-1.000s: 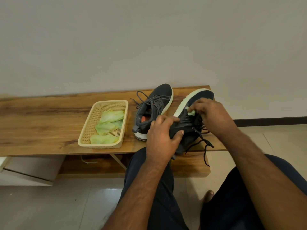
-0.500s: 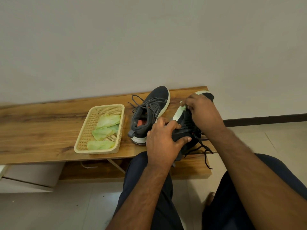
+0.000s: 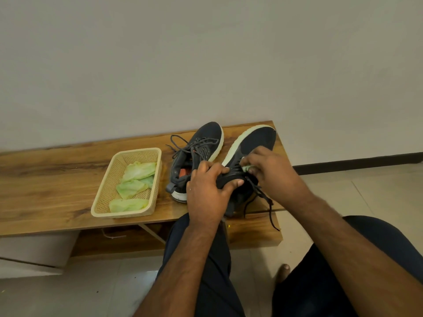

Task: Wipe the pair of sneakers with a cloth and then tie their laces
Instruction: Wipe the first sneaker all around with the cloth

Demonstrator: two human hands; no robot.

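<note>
green cloth (image 3: 248,168) is pinched in the right hand (image 3: 270,172) on the right sneaker (image 3: 249,156), beside the basket (image 3: 100,202); left hand (image 3: 206,191) grips its heel. wiping step; next stroke needs steady pressure.

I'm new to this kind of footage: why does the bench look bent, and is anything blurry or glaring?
Head view: wide-angle lens bows the bench and skirting; light is soft and warm, without glare; right hand and cloth look slightly soft; basket stays fairly sharp.
</note>
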